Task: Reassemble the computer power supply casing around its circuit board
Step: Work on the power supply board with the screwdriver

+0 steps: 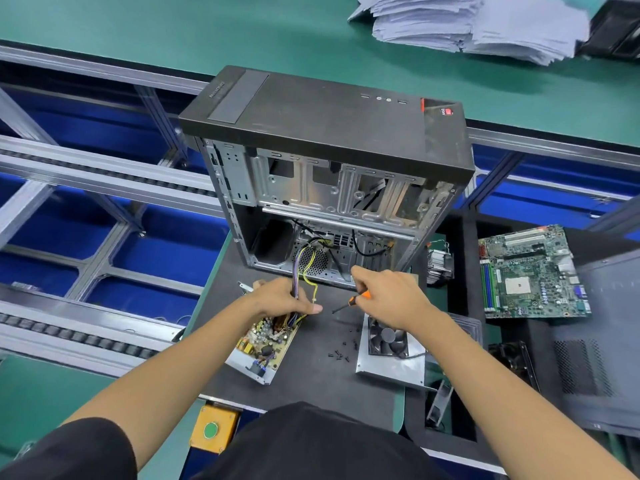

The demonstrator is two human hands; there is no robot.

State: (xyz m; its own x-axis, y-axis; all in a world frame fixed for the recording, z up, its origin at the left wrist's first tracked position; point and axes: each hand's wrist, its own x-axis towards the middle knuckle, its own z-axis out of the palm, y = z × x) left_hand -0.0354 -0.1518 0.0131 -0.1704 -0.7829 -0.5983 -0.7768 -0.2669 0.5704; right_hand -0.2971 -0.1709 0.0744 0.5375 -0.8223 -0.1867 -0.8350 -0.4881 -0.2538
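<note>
The power supply circuit board (265, 341) lies in its open metal base tray (256, 374) on the black mat, left of centre. My left hand (282, 296) grips the bundle of coloured wires (301, 268) that runs from the board up into the computer case. My right hand (388, 294) holds an orange-handled screwdriver (351, 301), its tip pointing down-left at the mat. The casing cover with its black fan (388, 339) lies flat to the right of the board. Several small black screws (341, 353) are scattered between board and cover.
An open black tower case (329, 140) stands behind the hands. A green motherboard (531, 271) and a heatsink (440, 266) lie at the right, with a grey side panel (602, 341) beyond. A conveyor frame runs along the left. A yellow box with a green button (211, 429) sits at the near edge.
</note>
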